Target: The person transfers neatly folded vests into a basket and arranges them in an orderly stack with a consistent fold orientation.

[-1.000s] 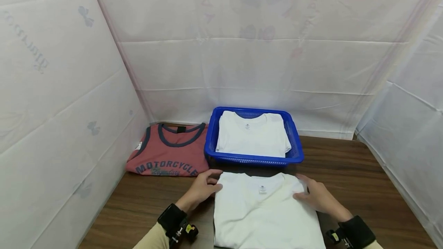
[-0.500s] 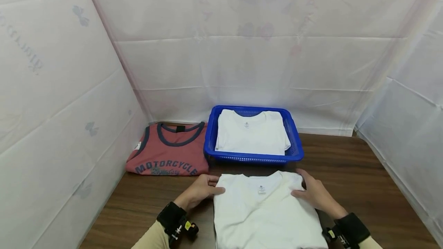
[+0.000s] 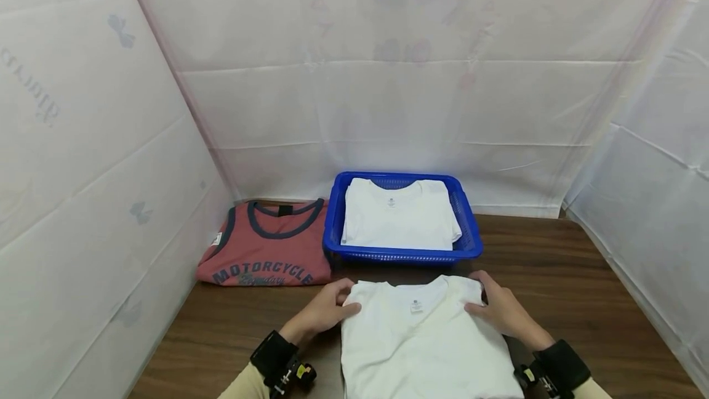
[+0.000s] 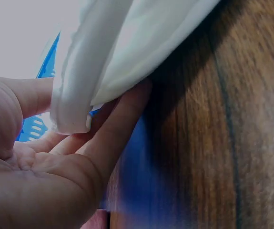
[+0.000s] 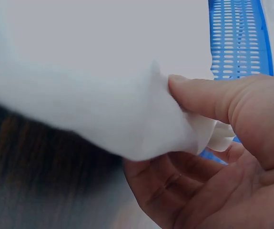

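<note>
A folded white T-shirt (image 3: pixel 421 343) with a small neck label lies at the front of the table, its neckline toward the back. My left hand (image 3: pixel 327 308) grips its back left corner, thumb on top and fingers beneath, as the left wrist view shows the cloth edge (image 4: pixel 72 105) between them. At the back right corner my right hand (image 3: pixel 501 306) holds the shirt the same way. In the right wrist view the thumb presses on the cloth (image 5: pixel 141 114) while the fingers curl under it. Just behind this shirt stands a blue plastic basket (image 3: pixel 471 226) with folded white shirts (image 3: pixel 399 220) inside.
A folded red T-shirt (image 3: pixel 282 245) with dark trim and "MOTORCYCLE" lettering lies left of the basket. The brown wooden table (image 3: pixel 559 276) is bounded by white sheet walls (image 3: pixel 388 109) at the back and both sides.
My left thumb has come further over the shirt's left corner, and the right hand has shifted slightly left. Both hands stay at the shirt's corners. The head view has shifted a little.
</note>
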The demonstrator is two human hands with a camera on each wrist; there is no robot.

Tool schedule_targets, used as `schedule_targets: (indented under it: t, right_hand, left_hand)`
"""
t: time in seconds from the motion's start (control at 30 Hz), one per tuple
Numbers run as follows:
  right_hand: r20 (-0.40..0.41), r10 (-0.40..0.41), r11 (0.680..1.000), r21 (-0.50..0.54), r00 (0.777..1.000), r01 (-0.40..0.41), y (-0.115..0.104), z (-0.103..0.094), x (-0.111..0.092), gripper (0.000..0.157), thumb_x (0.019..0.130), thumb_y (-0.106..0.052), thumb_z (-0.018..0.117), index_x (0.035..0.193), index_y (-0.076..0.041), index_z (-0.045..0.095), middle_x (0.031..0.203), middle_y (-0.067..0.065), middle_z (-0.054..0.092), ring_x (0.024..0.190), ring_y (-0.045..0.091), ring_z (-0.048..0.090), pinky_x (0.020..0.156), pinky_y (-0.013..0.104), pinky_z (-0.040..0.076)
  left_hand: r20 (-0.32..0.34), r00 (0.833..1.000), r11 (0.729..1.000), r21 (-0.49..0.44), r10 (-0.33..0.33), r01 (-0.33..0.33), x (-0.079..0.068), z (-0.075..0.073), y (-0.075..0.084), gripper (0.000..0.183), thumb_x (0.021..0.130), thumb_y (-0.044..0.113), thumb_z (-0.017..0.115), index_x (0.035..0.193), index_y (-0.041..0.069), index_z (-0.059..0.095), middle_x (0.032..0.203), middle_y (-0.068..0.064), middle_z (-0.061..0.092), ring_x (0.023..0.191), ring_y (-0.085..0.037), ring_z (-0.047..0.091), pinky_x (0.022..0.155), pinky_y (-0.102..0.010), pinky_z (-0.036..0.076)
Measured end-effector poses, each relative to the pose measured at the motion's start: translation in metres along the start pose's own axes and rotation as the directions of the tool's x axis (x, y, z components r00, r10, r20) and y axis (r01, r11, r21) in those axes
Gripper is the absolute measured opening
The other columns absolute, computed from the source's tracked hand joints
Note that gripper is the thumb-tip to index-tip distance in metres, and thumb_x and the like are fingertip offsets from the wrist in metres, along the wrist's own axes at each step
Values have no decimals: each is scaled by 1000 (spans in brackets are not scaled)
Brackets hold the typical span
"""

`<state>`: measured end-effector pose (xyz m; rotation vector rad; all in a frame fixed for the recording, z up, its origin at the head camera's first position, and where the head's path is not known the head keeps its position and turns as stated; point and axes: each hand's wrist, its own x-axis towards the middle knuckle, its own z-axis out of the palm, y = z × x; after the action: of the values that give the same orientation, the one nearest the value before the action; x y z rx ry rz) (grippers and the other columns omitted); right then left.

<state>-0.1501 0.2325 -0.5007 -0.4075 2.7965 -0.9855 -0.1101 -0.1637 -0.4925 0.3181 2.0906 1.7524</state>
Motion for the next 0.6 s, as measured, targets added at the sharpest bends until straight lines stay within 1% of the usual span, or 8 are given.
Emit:
schedule_targets:
  t: [0.1,0.2,0.33,0.4,0.47,0.5,0.57,0.6]
  right_hand:
    - [-25,-46,999,-6,999,46,-1,-2,-3,51,92,-13,78,134,-2,50,97,6,65,81,18,57,68,33,48]
    - [-66,-86,996,-20,994,85,-2,-4,-5,48,91,-10,78,132,-4,52,103,9,68,86,18,61,71,35,51]
    - [-123,-133,991,-26,983,131,-2,-8,-9,51,91,-4,77,135,-4,51,114,16,68,96,26,67,75,42,56]
    - [-131,-130,992,-14,983,129,-2,-10,-11,57,91,-2,76,139,-5,47,112,18,68,93,28,67,74,44,56]
    - [-127,-120,993,-3,985,121,-2,-11,-12,63,91,0,75,144,-8,42,112,21,67,93,29,68,73,44,57]
    - [-127,-114,993,3,985,116,-2,-11,-13,65,91,0,75,145,-9,39,112,22,67,93,30,69,73,44,57]
    - [-128,-107,994,21,986,111,-1,-11,-14,65,92,2,74,144,-10,36,112,27,66,94,32,70,72,44,56]
    - [-139,-110,993,26,984,114,-1,-10,-14,64,91,3,73,141,-10,35,115,30,66,97,35,70,72,44,57]
  left_hand:
    - [-9,1000,1000,-1,25,-25,-1,1,-1,24,102,1,60,123,-7,52,100,-21,74,79,-19,68,67,-30,54]
    - [-50,998,999,2,48,-48,-1,3,-2,24,101,-1,60,123,-5,49,99,-21,72,76,-19,67,63,-30,53]
    - [-92,990,994,-7,106,-107,1,4,-5,31,100,-7,57,124,0,38,111,-22,63,78,-21,65,62,-30,53]
    - [-102,983,988,11,152,-151,1,5,-7,34,100,-10,55,123,2,33,117,-23,55,81,-22,63,62,-30,52]
    - [-117,974,980,61,195,-189,2,5,-8,34,99,-11,54,120,3,32,119,-21,47,76,-20,58,60,-27,48]
    - [-126,967,973,95,222,-211,2,5,-9,32,99,-11,55,117,3,33,118,-20,46,79,-19,56,62,-26,45]
    - [-144,952,955,166,272,-248,1,5,-8,26,98,-11,56,110,2,38,111,-17,44,78,-17,49,64,-24,39]
    - [-154,945,947,192,288,-258,1,5,-8,23,98,-11,58,106,2,41,106,-15,45,76,-16,45,65,-24,36]
